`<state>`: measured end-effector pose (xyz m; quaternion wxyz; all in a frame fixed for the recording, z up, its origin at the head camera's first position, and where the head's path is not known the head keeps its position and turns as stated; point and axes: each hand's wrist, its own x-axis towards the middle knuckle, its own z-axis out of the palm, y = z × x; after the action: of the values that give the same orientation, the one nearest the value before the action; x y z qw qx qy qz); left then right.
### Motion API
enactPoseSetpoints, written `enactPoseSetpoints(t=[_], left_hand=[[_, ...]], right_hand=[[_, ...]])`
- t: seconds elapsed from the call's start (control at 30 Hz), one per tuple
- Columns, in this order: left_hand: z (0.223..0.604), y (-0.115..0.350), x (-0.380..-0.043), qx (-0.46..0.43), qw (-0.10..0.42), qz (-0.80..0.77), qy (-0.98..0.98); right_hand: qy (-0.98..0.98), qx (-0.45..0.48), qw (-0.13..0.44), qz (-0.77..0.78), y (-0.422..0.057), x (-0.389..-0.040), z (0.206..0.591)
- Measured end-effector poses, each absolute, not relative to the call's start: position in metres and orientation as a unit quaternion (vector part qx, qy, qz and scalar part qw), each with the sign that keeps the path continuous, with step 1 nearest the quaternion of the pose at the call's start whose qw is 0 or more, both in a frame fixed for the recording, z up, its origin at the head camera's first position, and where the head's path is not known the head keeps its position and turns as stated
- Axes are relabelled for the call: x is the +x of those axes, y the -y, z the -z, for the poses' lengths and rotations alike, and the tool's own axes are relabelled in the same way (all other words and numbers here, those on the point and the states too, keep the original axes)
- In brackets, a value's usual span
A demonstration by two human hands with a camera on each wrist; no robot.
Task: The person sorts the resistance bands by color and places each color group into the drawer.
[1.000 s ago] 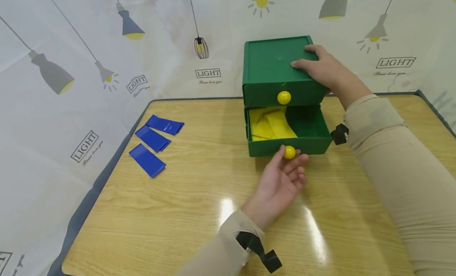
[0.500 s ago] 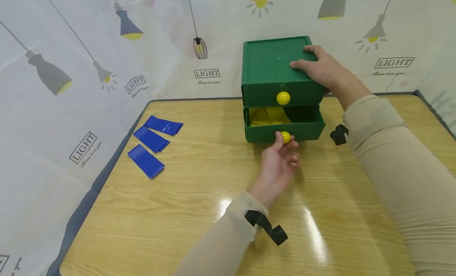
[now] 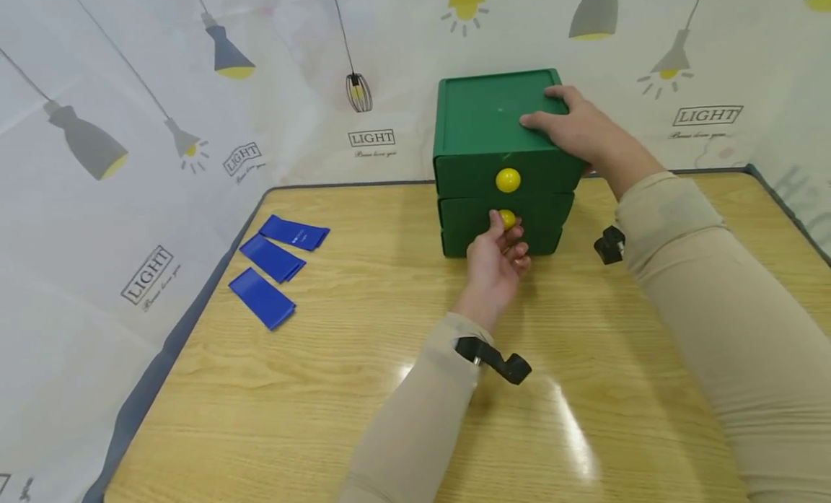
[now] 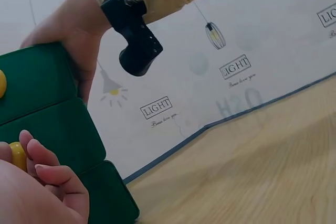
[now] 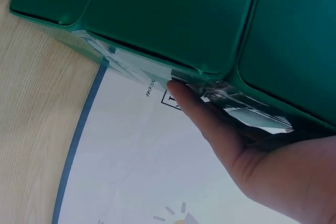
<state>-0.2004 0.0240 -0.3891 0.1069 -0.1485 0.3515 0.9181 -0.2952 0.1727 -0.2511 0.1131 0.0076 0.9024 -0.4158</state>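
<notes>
A green drawer unit (image 3: 496, 113) with yellow round knobs stands at the back of the table. My left hand (image 3: 493, 265) pinches the yellow knob (image 3: 507, 219) of the middle drawer (image 3: 545, 211), which sits flush with the front. The fingers beside this knob also show in the left wrist view. My right hand (image 3: 581, 128) rests on the unit's top right edge, thumb and a finger on the top. In the right wrist view, a straight finger (image 5: 197, 108) of that hand lies along the unit's side. The drawer's contents are hidden.
Several blue folded strips (image 3: 262, 299) lie at the table's left side. The wooden table (image 3: 311, 387) has a dark edge. Behind it hangs a white cloth (image 3: 389, 63) printed with lamps.
My left hand has pushed the middle drawer in from pulled-out to flush, covering the yellow pieces seen inside it. The right hand has stayed on the unit.
</notes>
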Motion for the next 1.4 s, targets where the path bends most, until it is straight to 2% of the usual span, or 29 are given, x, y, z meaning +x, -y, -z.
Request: enactPoseSetpoints(t=[0.23,0.43,0.63,0.77,1.07,1.4], left_hand=[[0.386,-0.027,-0.198,-0.159,0.115,-0.926,-0.323],[0.385,-0.018,-0.188,-0.162,0.141,-0.915,-0.341],[0.398,-0.021,-0.182,-0.198,0.158,-0.908,-0.332],[0.406,-0.023,-0.182,-0.230,0.151,-0.911,-0.308],[0.393,-0.026,-0.191,-0.198,0.114,-0.931,-0.283],[0.401,-0.023,-0.185,-0.291,0.148,-0.907,-0.266]], right_hand=[[-0.895,0.013,0.120,0.429,-0.175,-0.298,0.251],[-0.891,0.014,0.127,0.435,-0.175,-0.298,0.252],[-0.892,0.015,0.126,0.435,-0.178,-0.297,0.254],[-0.893,0.007,0.129,0.431,-0.175,-0.297,0.255],[-0.895,0.001,0.116,0.432,-0.171,-0.299,0.252],[-0.896,0.009,0.122,0.428,-0.172,-0.298,0.253]])
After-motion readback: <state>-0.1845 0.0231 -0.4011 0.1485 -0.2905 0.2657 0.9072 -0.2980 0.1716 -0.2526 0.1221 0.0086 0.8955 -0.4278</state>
